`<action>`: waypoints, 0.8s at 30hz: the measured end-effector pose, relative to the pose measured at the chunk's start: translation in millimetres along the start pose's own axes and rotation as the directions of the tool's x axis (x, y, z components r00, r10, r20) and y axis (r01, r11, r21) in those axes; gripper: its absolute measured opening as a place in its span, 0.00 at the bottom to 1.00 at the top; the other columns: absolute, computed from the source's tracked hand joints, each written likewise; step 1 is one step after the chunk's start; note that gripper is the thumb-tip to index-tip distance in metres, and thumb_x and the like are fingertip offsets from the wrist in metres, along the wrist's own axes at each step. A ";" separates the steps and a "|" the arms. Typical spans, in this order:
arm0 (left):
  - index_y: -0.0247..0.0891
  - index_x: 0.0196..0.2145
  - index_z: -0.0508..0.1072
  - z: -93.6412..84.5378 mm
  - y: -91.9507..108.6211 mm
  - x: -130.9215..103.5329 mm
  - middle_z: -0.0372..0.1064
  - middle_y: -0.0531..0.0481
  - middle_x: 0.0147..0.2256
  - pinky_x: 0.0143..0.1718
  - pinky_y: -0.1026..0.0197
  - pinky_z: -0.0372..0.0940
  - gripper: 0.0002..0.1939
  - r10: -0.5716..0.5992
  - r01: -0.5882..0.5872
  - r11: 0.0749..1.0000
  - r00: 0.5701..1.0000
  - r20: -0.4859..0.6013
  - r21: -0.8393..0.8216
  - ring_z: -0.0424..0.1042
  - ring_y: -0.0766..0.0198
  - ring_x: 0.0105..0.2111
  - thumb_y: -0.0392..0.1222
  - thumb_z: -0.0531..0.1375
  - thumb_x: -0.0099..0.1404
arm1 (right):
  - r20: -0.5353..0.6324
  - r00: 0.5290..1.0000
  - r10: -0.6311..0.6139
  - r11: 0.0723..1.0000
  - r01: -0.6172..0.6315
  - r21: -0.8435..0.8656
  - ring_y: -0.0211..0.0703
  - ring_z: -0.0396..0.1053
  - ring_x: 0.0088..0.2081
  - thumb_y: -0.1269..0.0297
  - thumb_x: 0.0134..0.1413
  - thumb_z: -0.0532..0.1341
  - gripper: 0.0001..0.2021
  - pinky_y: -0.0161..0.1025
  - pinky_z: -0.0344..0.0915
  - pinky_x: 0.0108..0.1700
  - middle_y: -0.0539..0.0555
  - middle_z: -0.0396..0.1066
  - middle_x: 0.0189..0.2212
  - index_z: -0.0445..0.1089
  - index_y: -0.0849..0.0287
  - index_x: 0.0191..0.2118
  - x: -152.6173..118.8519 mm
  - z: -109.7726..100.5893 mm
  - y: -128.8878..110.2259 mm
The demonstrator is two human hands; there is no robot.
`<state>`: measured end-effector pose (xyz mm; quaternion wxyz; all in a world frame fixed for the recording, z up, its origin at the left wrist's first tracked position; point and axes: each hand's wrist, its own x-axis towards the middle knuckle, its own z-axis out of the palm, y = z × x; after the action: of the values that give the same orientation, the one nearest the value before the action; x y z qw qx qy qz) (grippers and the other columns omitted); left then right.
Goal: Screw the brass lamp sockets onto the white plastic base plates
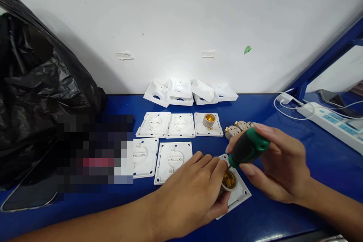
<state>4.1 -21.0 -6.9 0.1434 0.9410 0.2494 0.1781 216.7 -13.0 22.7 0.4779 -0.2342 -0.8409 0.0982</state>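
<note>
Turning a screw at the near-side lamp socket (229, 181) looks to be the step in hand, judged from the screwdriver (246, 147) angled down at the socket's edge; the tip is hidden. Landmark: the white base plate (240, 193) under that socket, set askew on the blue tabletop (255, 102).

Far left of the landmark: black plastic bag (42, 64). Nearer on its left, beyond the left hand (193, 187): bare base plates, e.g. one (176, 160) with a round raised centre. Left hand: fingers narrow, bent together over the socket's left side, fingertips by the driver's shaft, thumb below the socket; it appears to steady socket and plate.

Behind the landmark: open white covers (179, 89) by the wall, and a plate with a fitted gold-lined socket (209, 122). Also behind it, close to the driver: a cluster of loose socket parts (232, 131).

Right of the landmark: right hand (283, 170), fingers closed round the green-and-black handle. Farther right: power strip (334, 119).

Judgement: a further turn calls for the tip seated, the shaft in line with the screw, and the socket held firm against twisting.
</note>
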 end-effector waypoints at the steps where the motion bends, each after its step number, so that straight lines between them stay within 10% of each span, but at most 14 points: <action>1: 0.38 0.42 0.64 -0.1 -0.1 -0.1 0.73 0.47 0.39 0.42 0.51 0.67 0.07 -0.001 0.001 1.000 1.000 0.004 -0.006 0.74 0.53 0.38 0.39 0.61 0.70 | -0.008 1.000 0.008 1.000 -0.008 -0.003 0.50 0.79 0.39 0.75 0.55 0.68 0.43 0.50 0.81 0.38 0.57 0.78 0.46 0.53 0.49 0.73 -2.3 0.2 1.0; 9: 0.38 0.43 0.64 -0.6 -0.7 0.5 0.73 0.47 0.40 0.43 0.50 0.67 0.07 0.002 -0.002 1.000 1.000 0.000 0.003 0.74 0.53 0.39 0.39 0.60 0.71 | 0.016 1.000 -0.027 0.999 0.026 0.028 0.47 0.78 0.33 0.79 0.52 0.68 0.43 0.46 0.79 0.32 0.52 0.78 0.38 0.55 0.48 0.71 3.3 0.3 -0.9; 15: 0.37 0.45 0.65 1.4 0.0 0.1 0.74 0.46 0.40 0.43 0.50 0.66 0.08 0.019 -0.018 0.998 1.000 -0.015 0.057 0.74 0.53 0.38 0.40 0.60 0.71 | 0.105 0.976 0.190 0.979 -0.180 -0.101 0.38 0.69 0.19 0.68 0.56 0.70 0.13 0.36 0.72 0.22 0.44 0.70 0.22 0.73 0.49 0.46 17.0 -6.0 -13.1; 20: 0.37 0.44 0.65 0.9 0.3 0.8 0.73 0.47 0.40 0.43 0.49 0.67 0.08 0.014 -0.015 0.999 1.000 0.020 0.043 0.73 0.53 0.37 0.40 0.60 0.71 | 0.015 0.997 -0.075 0.994 0.076 -0.082 0.41 0.74 0.25 0.73 0.56 0.66 0.28 0.37 0.74 0.24 0.47 0.75 0.28 0.65 0.50 0.62 20.0 -5.0 -10.7; 24: 0.37 0.45 0.65 -0.3 0.6 0.2 0.74 0.47 0.41 0.44 0.49 0.66 0.07 0.014 -0.014 0.999 1.000 0.004 0.038 0.73 0.54 0.37 0.40 0.59 0.72 | 0.002 1.000 0.017 0.983 -0.016 -0.184 0.40 0.73 0.25 0.69 0.54 0.71 0.24 0.36 0.73 0.24 0.46 0.74 0.28 0.70 0.46 0.55 7.9 -3.4 -6.7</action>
<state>4.4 -21.3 -6.4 0.1248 0.9456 0.2460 0.1726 214.2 -15.1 33.1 0.4517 -0.2842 -0.8453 0.0248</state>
